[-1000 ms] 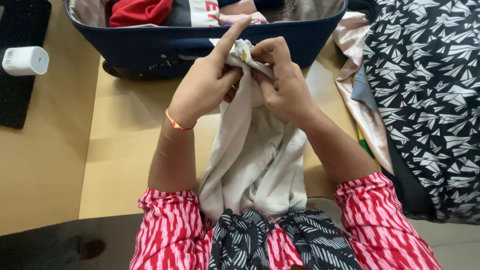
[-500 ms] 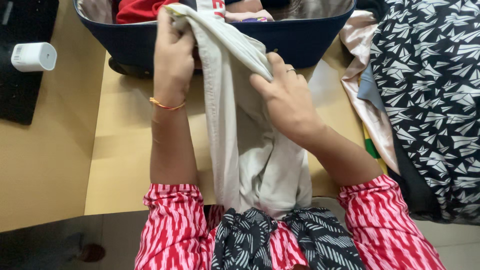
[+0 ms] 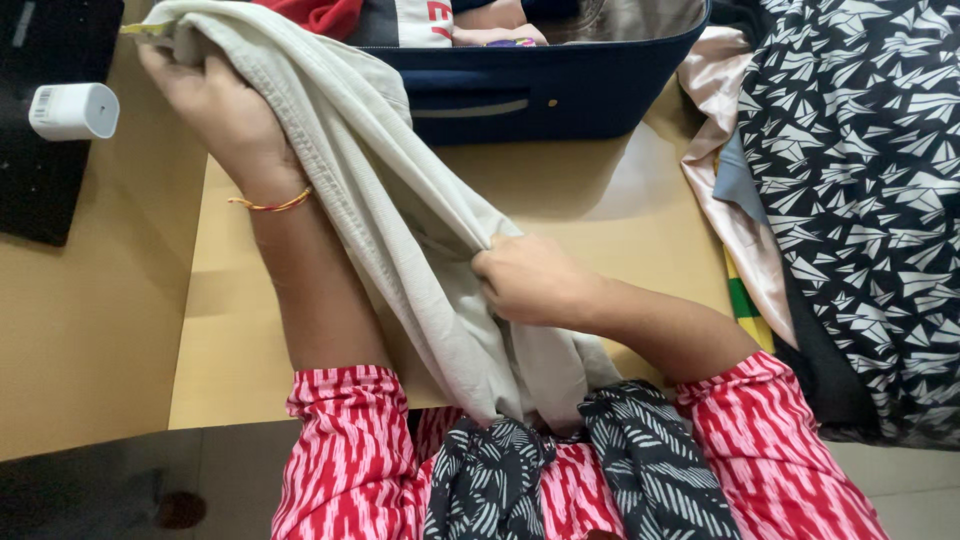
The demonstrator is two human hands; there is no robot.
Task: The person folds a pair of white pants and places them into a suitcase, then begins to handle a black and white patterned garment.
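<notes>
We're stretching the cloth [image 3: 400,220] flat before the suitcase [image 3: 560,90]: left hand [image 3: 215,105] clutching its top end, right hand [image 3: 530,285] pinching mid-length. Next, folding needs an even pull.

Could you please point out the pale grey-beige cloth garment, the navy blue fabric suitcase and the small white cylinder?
pale grey-beige cloth garment [image 3: 400,220], head view, on its stretched middle.
navy blue fabric suitcase [image 3: 560,95], head view, on its front wall.
small white cylinder [image 3: 75,110], head view, on its curved side.
</notes>
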